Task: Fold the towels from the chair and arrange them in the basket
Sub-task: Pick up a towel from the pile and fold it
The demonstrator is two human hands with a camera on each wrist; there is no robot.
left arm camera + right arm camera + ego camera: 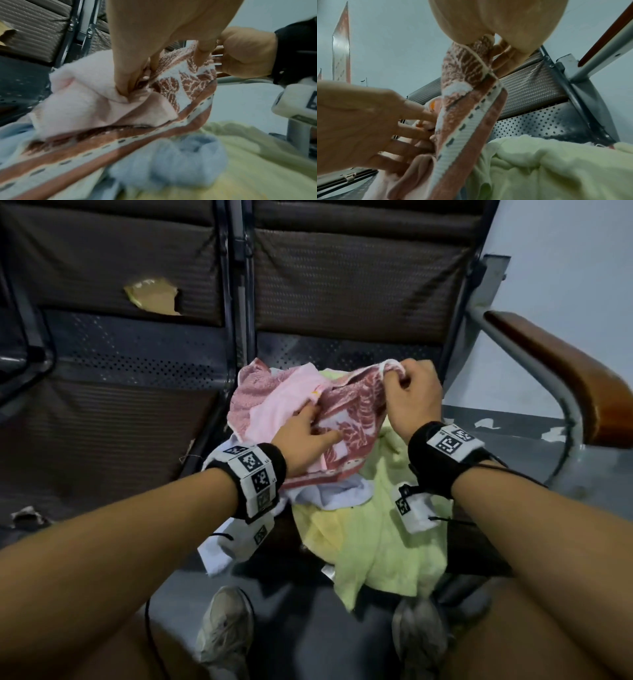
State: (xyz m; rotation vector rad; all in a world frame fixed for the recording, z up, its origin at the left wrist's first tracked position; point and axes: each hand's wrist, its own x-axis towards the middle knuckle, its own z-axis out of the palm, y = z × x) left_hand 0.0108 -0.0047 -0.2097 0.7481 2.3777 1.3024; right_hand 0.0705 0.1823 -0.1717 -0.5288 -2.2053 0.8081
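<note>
A heap of towels lies on the chair seat (342,350). On top is a red-brown patterned towel (356,405) with a striped border (120,142). My right hand (394,376) pinches its upper corner (467,65) and holds it raised. My left hand (318,422) lies on the heap with straight fingers (412,111) slipped in where the patterned towel meets a pink towel (274,409), thumb on the pattern. Under them are a pale blue towel (335,494) and a light green towel (387,542) that hangs over the seat's front edge. No basket is in view.
A wooden armrest (561,364) on a metal tube borders the seat on the right, with a pale wall behind it. The neighbouring seat to the left has a torn backrest (154,296). My shoes (226,628) stand on the grey floor below the seat.
</note>
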